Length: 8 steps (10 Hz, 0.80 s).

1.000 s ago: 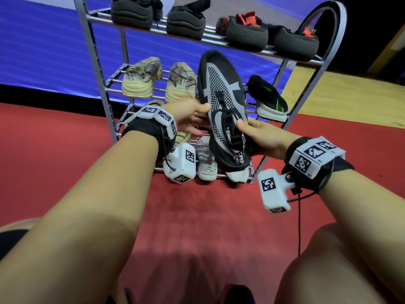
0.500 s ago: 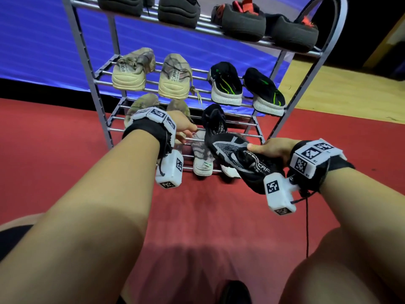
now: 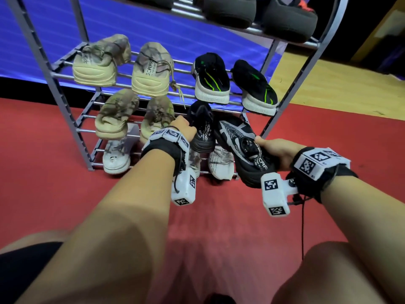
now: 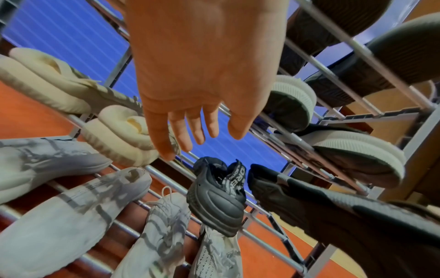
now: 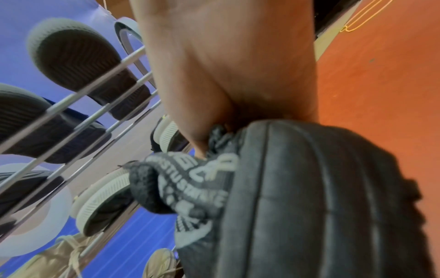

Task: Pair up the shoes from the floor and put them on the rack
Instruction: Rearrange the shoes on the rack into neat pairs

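Observation:
My right hand [image 3: 274, 148] grips a black-and-grey knit shoe [image 3: 238, 143] by its collar, thumb [image 5: 197, 139] inside the opening of the shoe [image 5: 297, 197]. The shoe tilts with its toe over the third shelf of the metal rack [image 3: 64, 106]. Its black mate [image 3: 201, 128] lies on that shelf just to the left, heel toward me. My left hand [image 3: 184, 128] hovers beside the mate's heel; in the left wrist view the left hand [image 4: 190, 131] has straight fingers, holds nothing, and is above the mate [image 4: 214, 197]. The held shoe [image 4: 333, 206] shows at the right.
Beige shoes [image 3: 96, 62] and black-green shoes [image 3: 210, 77] fill the second shelf. Another beige pair [image 3: 116, 115] takes the third shelf's left. White shoes [image 3: 116, 159] sit on the bottom shelf, dark ones [image 3: 230, 9] on top. Red floor [image 3: 208, 227] lies before the rack.
My right hand has lowered the knit shoe from upright before the second shelf down to the third shelf. My left hand let go of it and moved beside the mate.

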Tool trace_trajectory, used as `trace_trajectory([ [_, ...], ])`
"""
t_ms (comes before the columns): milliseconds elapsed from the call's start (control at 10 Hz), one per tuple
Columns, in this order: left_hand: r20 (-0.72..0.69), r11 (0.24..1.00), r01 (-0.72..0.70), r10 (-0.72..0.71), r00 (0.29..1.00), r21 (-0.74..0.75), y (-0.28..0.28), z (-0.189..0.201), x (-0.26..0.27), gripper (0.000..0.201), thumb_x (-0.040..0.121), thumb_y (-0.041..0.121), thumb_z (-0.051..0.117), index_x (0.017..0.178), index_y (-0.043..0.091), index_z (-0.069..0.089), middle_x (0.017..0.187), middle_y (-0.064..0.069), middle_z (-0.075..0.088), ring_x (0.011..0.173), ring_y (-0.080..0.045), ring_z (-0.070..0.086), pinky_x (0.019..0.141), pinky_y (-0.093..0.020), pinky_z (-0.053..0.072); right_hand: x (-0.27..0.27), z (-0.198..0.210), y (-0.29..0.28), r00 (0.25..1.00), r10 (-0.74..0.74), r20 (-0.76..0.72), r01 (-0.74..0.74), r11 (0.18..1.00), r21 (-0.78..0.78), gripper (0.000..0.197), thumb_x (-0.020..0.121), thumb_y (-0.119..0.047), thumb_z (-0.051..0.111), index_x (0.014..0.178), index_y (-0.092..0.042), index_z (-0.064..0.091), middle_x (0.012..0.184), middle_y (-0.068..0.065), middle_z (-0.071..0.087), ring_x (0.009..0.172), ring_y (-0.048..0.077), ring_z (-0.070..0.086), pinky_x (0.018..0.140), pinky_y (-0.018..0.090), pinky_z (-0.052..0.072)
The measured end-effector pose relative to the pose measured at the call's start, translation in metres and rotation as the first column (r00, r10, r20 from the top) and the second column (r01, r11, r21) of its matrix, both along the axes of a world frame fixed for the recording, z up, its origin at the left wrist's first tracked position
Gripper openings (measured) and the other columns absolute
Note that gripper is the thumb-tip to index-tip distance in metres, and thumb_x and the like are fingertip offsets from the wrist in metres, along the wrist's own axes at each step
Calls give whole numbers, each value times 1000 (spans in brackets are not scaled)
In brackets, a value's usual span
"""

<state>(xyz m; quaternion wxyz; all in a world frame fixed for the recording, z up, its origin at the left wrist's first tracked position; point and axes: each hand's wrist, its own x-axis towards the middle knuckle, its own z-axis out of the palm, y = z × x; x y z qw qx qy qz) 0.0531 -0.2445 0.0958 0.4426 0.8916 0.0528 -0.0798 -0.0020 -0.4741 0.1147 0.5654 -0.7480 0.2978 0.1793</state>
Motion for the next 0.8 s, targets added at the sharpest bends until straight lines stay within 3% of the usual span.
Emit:
trace_trajectory([
  [100, 2, 997, -62, 62, 998, -48, -5, -9, 2, 16, 89, 22, 55, 82, 14, 43, 69, 4, 35, 70, -22, 41, 69, -27, 30, 15, -10, -4, 997, -73, 16, 72, 996, 46, 42, 98, -43, 40, 80, -9, 56, 54, 6, 68, 47, 17, 64, 56, 28, 54],
  [200, -18, 992, -77, 76, 997, -102, -10, -20, 10, 46, 87, 30, 59, 122, 3, 45, 104, -6, 55, 101, -30, 52, 79, -31, 35, 31, -19, -4, 994, -104, 41, 102, 994, 45, 39, 96, -45, 44, 90, -9, 59, 67, 9, 69, 63, 23, 64, 70, 34, 57],
  [300, -9, 982, -96, 96, 995, -162, -16, -31, 17, 60, 83, 33, 64, 130, 3, 41, 129, -14, 51, 118, -30, 51, 95, -35, 40, 48, -33, -5, 992, -93, 89, 92, 996, 13, 41, 94, -46, 46, 109, -9, 57, 98, 15, 67, 86, 28, 64, 92, 45, 51],
  [400, 11, 988, -81, 83, 996, -133, -21, -41, 19, 71, 81, 36, 67, 135, 3, 37, 137, -14, 45, 128, -30, 43, 105, -37, 36, 83, -70, -27, 988, -101, 120, 111, 991, -75, 62, 77, -57, 55, 115, -8, 60, 112, 14, 68, 93, 27, 68, 92, 46, 53],
  [500, 76, 999, 11, -8, 997, -47, -26, -48, 22, 82, 75, 44, 70, 138, 5, 34, 139, -12, 42, 133, -29, 35, 111, -36, 29, 106, -89, -40, 976, -135, 171, 156, 981, -118, 75, 60, -64, 59, 111, -9, 62, 119, 10, 66, 89, 27, 68, 89, 45, 54],
  [600, 123, 996, 87, -89, 988, 28, -32, -55, 29, 101, 50, 66, 62, 134, 14, 41, 135, -9, 48, 129, -29, 41, 109, -43, 33, 83, -59, -7, 984, -88, 152, 114, 980, -166, 32, 93, -44, 44, 101, -16, 58, 127, 6, 55, 96, 25, 60, 101, 40, 46],
  [700, 117, 993, 111, -114, 987, 25, -36, -65, 34, 110, 45, 67, 66, 138, 16, 35, 136, -7, 48, 129, -29, 41, 108, -47, 34, 86, -55, 5, 984, -83, 160, 112, 977, -184, 52, 98, -42, 35, 134, -7, 47, 138, 13, 50, 124, 30, 52, 106, 42, 42],
  [800, 135, 993, 113, -115, 984, 26, -37, -70, 36, 111, 50, 59, 79, 139, 14, 31, 138, -7, 48, 129, -29, 44, 108, -45, 35, 93, -62, 6, 979, -102, 176, 137, 970, -200, 55, 99, -44, 31, 136, -5, 44, 139, 14, 50, 127, 30, 49, 106, 41, 41],
])
